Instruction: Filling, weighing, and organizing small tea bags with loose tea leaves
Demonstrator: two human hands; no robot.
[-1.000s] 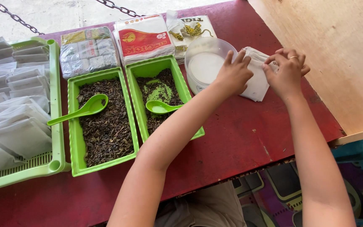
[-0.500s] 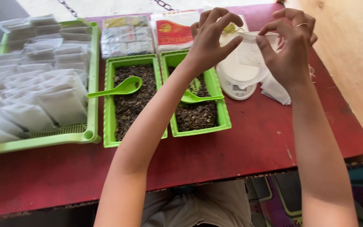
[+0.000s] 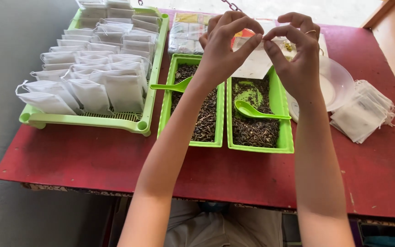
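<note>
Both our left hand (image 3: 225, 50) and right hand (image 3: 296, 55) pinch one empty white paper tea bag (image 3: 254, 61) above two green trays of dried tea (image 3: 283, 116), lifted nearer than half a second ago.

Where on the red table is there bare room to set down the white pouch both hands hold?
Bare red table runs along the near edge, before the large green tray and two green bins. A smaller patch lies right of the white pouch stack. The far edge is crowded: packets, white dish.
</note>
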